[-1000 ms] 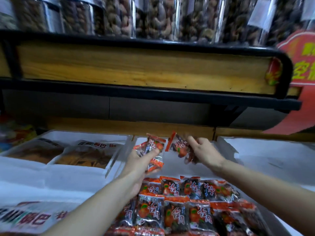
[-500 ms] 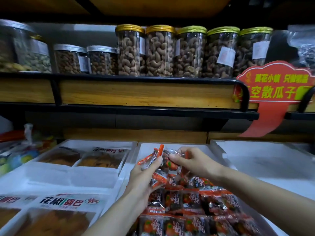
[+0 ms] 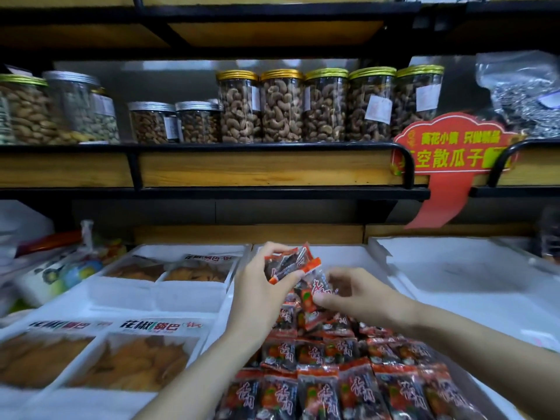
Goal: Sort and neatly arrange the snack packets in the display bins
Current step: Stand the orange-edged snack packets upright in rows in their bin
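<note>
Far left on my feed: white foam bins (image 3: pixel 169 298) hold flat packs of orange-brown crisps (image 3: pixel 130 362), with printed labels along each pack's far edge. A raised foam wall (image 3: pixel 239 268) separates them from the middle bin (image 3: pixel 342 256).

Left hand (image 3: pixel 257 301): it is over the middle bin, just inside that wall. The grip is clenched round a fan of small red-and-black snack packets (image 3: pixel 289 265), thumb across the front. The fan is lifted clear of the stock below, near the bin's back wall.

Overhead: a black shelf rail (image 3: pixel 272 192) sits well above both hands, carrying jars of cashews (image 3: pixel 281 107).

Right hand (image 3: pixel 363 294): it is just beside the left. Its thumb and fingers pinch a single packet (image 3: pixel 316 295), whose lower end sits at the top of the heap. I cannot tell whether it touches.

Stocked packets (image 3: pixel 333 389) lie in overlapping rows between the two forearms, filling the near part of the middle bin. White bin floor shows behind the hands up to the back wall.

Right: the right bin (image 3: pixel 472 280) shows white lining across it, and its left rim runs just beside the right forearm. A red sign (image 3: pixel 448 153) hangs from the shelf above it.
</note>
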Motion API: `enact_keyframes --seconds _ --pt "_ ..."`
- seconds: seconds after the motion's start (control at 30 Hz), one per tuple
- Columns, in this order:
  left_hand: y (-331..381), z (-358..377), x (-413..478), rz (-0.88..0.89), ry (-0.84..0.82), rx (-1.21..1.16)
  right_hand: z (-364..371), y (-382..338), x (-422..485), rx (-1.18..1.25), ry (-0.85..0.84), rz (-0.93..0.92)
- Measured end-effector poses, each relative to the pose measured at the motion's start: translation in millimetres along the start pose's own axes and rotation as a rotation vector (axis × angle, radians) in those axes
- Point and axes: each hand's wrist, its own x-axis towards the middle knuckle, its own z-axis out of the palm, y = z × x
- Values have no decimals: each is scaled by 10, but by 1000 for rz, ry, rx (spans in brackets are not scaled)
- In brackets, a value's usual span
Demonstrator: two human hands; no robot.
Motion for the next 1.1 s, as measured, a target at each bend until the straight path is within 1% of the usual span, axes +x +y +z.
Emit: enact_keyframes --seconds 0.07,0.17,0.27,0.37,0.47,0.6,0.7,0.73,0.87,0.97,1.1 --pt "7 -7 -35 -41 49 -49 -33 -26 -28 -3 25 19" --pt "-38 -35 -77 -148 120 -137 -108 -1 -31 20 129 95" --pt "-99 -94 -120 -272 173 -245 -148 166 40 94 278 232" --pt "-139 -155 -151 -344 203 -342 -135 393 167 29 358 366" --pt "-163 -199 -183 -375 207 -392 -48 582 307 -63 347 456" --pt "-197 -221 -245 -362 210 -414 100 672 416 -204 318 516" --pt "-233 -226 -293 -368 191 -420 182 753 442 -337 209 551" --pt "-253 -228 -305 -368 188 -420 203 766 446 -361 198 574" --pt "-319 -200 -353 -380 189 -417 250 801 423 -410 225 551" --pt "-324 -157 -398 -415 179 -454 268 782 369 -563 256 511" --pt "-310 -112 -444 -459 189 -466 274 789 337 -687 265 481"
